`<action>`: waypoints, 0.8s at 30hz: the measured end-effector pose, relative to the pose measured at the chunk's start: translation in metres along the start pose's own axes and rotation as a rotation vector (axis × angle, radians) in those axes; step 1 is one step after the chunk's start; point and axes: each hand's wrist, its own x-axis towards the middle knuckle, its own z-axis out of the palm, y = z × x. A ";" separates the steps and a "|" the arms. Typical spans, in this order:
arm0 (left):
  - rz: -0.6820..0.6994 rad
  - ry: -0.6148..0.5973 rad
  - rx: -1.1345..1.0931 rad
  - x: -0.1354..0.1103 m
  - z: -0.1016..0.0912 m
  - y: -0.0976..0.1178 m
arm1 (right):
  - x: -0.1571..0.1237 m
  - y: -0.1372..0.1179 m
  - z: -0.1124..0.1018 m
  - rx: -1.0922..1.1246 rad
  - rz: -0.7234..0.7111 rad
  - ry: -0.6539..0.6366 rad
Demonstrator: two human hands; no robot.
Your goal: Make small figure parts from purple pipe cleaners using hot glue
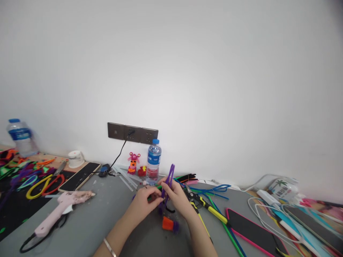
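A bent purple pipe cleaner stands up between my two hands, its loop rising above the fingers. My right hand is closed around it. My left hand pinches at its lower part with thumb and fingers; the exact contact is partly hidden and blurred. On the grey table just below lies a small orange and purple pipe-cleaner piece. Short black and green bits show close to the fingers. Yellow-handled pliers rest right of my right hand.
A pink glue gun and phone lie left. A water bottle and small pipe-cleaner figure stand by the wall. Blue and green pipe cleaners, a pink-edged phone and white cables lie right.
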 end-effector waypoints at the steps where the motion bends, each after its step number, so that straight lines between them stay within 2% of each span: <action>1: -0.006 -0.003 -0.010 0.000 0.001 -0.001 | 0.000 -0.001 0.000 -0.015 0.005 -0.013; 5: -0.045 0.001 -0.080 0.001 0.001 -0.002 | 0.000 0.000 0.001 -0.030 0.048 -0.008; 12: -0.086 0.058 -0.111 0.001 -0.005 -0.006 | 0.006 0.011 -0.003 0.036 0.107 0.134; 17: -0.172 0.253 -0.184 0.004 -0.012 -0.015 | 0.004 0.022 -0.017 -0.200 0.178 0.243; 20: -0.209 0.304 -0.324 0.005 -0.016 -0.017 | -0.001 0.030 -0.029 -0.308 0.203 0.308; 22: -0.218 0.322 -0.402 0.006 -0.016 -0.016 | -0.002 0.030 -0.035 -0.379 0.178 0.406; 24: -0.228 0.332 -0.444 0.006 -0.014 -0.014 | -0.002 0.024 -0.035 -0.427 0.093 0.497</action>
